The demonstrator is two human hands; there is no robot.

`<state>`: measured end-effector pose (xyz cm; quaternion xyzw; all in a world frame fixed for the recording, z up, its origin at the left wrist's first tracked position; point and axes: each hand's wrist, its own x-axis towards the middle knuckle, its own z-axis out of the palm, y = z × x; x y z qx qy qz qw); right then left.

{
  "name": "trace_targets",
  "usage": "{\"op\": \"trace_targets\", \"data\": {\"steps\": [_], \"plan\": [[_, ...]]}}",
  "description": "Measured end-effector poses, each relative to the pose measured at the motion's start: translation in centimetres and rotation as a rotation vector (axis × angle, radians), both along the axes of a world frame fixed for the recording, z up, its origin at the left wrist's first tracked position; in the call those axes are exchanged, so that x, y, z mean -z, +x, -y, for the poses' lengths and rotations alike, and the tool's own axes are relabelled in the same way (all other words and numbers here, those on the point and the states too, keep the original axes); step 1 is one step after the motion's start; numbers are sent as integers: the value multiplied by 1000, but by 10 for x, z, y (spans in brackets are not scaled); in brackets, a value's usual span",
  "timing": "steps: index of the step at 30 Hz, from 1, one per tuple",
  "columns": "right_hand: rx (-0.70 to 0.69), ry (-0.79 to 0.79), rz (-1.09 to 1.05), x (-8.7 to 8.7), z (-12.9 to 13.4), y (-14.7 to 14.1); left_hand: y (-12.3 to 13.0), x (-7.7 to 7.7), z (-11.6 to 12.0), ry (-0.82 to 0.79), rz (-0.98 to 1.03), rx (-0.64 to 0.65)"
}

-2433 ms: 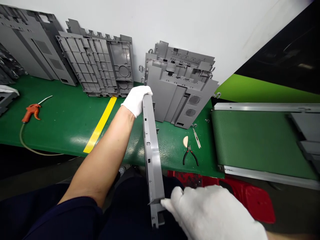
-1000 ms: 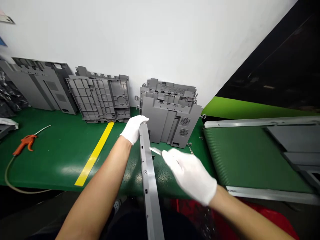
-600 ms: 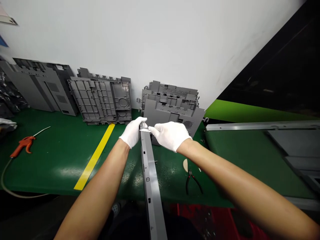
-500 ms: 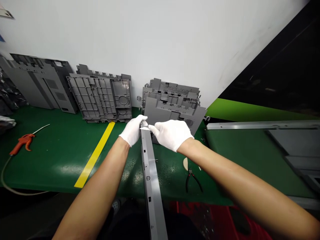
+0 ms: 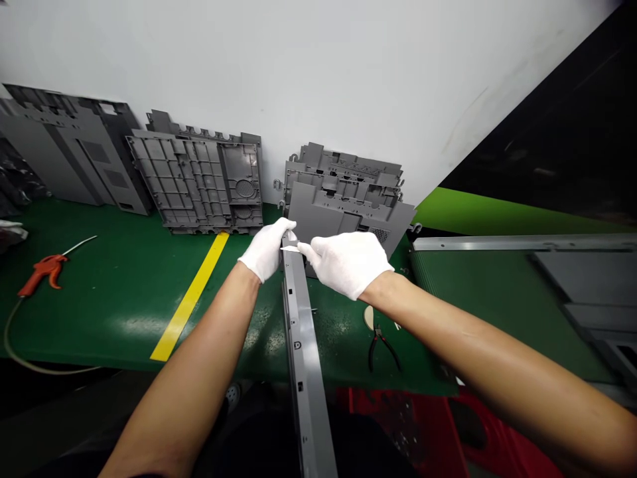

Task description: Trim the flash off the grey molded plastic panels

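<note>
A long grey panel [image 5: 309, 372] stands on edge, running from mid-table toward my body. My left hand [image 5: 266, 251], in a white glove, is closed around its far end. The gloved right hand [image 5: 348, 262] pinches a small blade [image 5: 290, 249], whose tip lies at the panel's far top edge, close to the left fingers. The blade's handle is mostly hidden in the right fist. Black-handled pliers [image 5: 382, 345] lie on the green table beside a round beige disc [image 5: 368, 317], right of the panel.
Grey moulded panels [image 5: 199, 179] lean on the wall, with another stack [image 5: 348, 199] behind my hands. An orange air gun [image 5: 47, 271] with a hose lies left of a yellow strip [image 5: 192, 295]. To the right is a metal-railed conveyor [image 5: 497, 285]; red crates [image 5: 398, 425] are below.
The view has shifted slightly, so the table items appear a little higher. Both hands keep their hold, and the blade remains at the panel's far end.
</note>
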<state>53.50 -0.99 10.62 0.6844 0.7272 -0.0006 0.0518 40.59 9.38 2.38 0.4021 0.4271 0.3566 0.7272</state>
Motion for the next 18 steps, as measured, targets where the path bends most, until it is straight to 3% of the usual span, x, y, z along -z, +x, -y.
{"op": "trace_targets", "data": {"steps": [18], "plan": [[-3,33,38,3,2,-1,-1,3,-1,-13,26,21]]}}
